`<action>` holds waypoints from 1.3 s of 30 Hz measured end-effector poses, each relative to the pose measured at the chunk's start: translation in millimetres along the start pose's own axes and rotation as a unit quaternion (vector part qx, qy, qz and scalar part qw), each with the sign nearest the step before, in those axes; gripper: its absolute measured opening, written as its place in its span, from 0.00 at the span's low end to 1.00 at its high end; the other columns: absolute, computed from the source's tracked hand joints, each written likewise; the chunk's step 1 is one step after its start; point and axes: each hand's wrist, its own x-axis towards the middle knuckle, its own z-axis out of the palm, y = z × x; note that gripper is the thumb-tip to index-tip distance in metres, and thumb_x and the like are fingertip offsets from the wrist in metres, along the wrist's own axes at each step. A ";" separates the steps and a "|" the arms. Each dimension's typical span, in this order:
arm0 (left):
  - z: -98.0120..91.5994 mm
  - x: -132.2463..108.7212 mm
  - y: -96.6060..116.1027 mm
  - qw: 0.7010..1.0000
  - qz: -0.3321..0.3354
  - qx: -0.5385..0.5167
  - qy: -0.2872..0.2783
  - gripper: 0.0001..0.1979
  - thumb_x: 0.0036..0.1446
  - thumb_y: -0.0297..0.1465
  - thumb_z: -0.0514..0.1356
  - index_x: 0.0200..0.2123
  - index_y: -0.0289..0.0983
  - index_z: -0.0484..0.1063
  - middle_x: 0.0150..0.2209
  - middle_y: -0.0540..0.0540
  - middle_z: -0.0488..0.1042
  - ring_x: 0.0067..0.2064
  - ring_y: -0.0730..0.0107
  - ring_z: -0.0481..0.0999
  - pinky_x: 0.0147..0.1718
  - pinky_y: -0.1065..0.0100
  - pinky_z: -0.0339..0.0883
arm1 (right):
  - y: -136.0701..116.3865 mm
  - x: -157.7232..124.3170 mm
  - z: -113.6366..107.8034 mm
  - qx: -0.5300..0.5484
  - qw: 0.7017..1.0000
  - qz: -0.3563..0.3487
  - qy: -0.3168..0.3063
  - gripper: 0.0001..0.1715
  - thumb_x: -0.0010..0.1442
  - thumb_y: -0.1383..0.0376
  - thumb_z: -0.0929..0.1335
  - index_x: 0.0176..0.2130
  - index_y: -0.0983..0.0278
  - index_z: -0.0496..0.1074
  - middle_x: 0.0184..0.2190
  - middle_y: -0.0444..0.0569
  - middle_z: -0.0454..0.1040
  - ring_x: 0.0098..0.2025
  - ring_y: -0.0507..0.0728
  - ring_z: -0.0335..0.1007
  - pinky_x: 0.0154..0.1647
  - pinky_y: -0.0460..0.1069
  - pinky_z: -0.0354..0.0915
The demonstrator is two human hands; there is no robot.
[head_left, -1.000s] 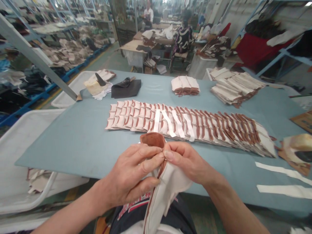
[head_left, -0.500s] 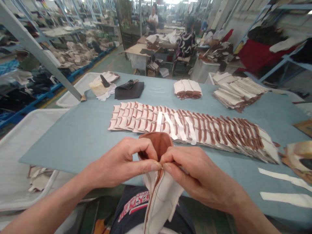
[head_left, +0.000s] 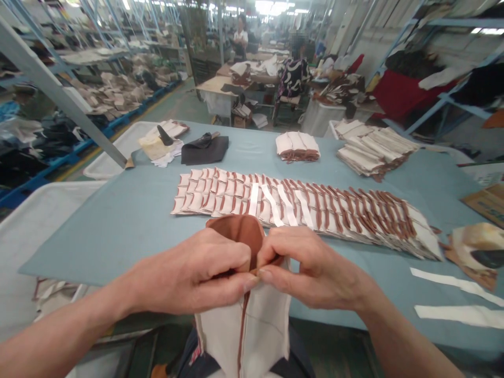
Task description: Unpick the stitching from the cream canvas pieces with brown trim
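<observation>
The grip of the left hand [head_left: 212, 270] pinched the sewn piece [head_left: 265, 320] between thumb and bent forefinger, and the right hand [head_left: 311, 268] pinched it in the same way, the two thumb tips almost meeting at the seam. The sewn piece was held up over the worktop's near edge, in front of the person's body; its curved brown lining opened beyond the fingers, while two pale panels hung below them on either side of a brown seam.

Just past the lining, a long overlapping row of pale, brown-edged pieces [head_left: 334, 210] ran across the blue-green worktop [head_left: 98, 226]. Four white strips [head_left: 286, 203] lay over the middle of the row. Two more strips [head_left: 452, 314] lay at the right, near a cream and brown object [head_left: 470, 239] that was hard to make out.

Behind the row were a dark folded sheet [head_left: 205, 151], a small stack [head_left: 298, 146] and, farther right, a larger stack [head_left: 376, 146]. A white bin [head_left: 43, 210] stood off the worktop's left side. Well beyond, a co-worker in a patterned top [head_left: 293, 76] sat at another table.
</observation>
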 end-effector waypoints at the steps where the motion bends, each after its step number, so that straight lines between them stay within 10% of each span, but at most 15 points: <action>1: 0.9 -3.4 -1.2 1.000 -0.015 -0.020 0.002 0.17 0.68 0.27 0.56 0.25 0.38 0.61 0.21 0.56 0.60 0.23 0.77 0.60 0.25 0.71 0.52 | 3.5 -1.4 -0.1 0.001 1.000 0.004 0.006 0.12 0.70 0.62 0.68 0.33 0.63 0.71 0.29 0.43 0.72 0.31 0.52 0.66 0.36 0.48 0.57; 8: 4.2 -29.6 -18.8 0.985 -0.132 -0.105 0.024 0.20 0.67 0.31 0.58 0.22 0.38 0.58 0.19 0.57 0.58 0.21 0.79 0.57 0.19 0.75 0.50 | 33.7 -14.8 -0.9 0.009 0.996 0.075 0.038 0.07 0.62 0.64 0.68 0.32 0.63 0.70 0.30 0.45 0.72 0.33 0.54 0.66 0.37 0.48 0.60; 18: 0.6 -48.0 -58.6 0.963 0.049 0.236 0.118 0.20 0.75 0.31 0.51 0.26 0.39 0.61 0.21 0.54 0.63 0.23 0.72 0.62 0.25 0.65 0.50 | -2.0 0.3 -8.5 0.079 0.994 0.061 0.039 0.08 0.62 0.67 0.70 0.31 0.62 0.69 0.28 0.40 0.71 0.29 0.49 0.61 0.32 0.45 0.57; 25: 6.3 -26.8 -47.9 0.995 0.013 -0.007 0.101 0.28 0.74 0.51 0.43 0.46 0.36 0.72 0.42 0.42 0.79 0.44 0.63 0.77 0.46 0.66 0.67 | -9.3 6.6 -3.1 0.123 0.990 0.075 0.013 0.09 0.62 0.67 0.69 0.30 0.62 0.69 0.27 0.39 0.69 0.29 0.49 0.61 0.31 0.45 0.57; 39: 31.4 16.6 -30.2 0.968 -0.008 -0.246 0.046 0.11 0.66 0.33 0.61 0.32 0.34 0.71 0.30 0.50 0.71 0.32 0.73 0.68 0.33 0.74 0.62 | 9.2 -14.3 5.0 0.129 0.979 0.149 0.046 0.08 0.62 0.64 0.68 0.31 0.62 0.68 0.27 0.42 0.69 0.29 0.51 0.61 0.30 0.46 0.57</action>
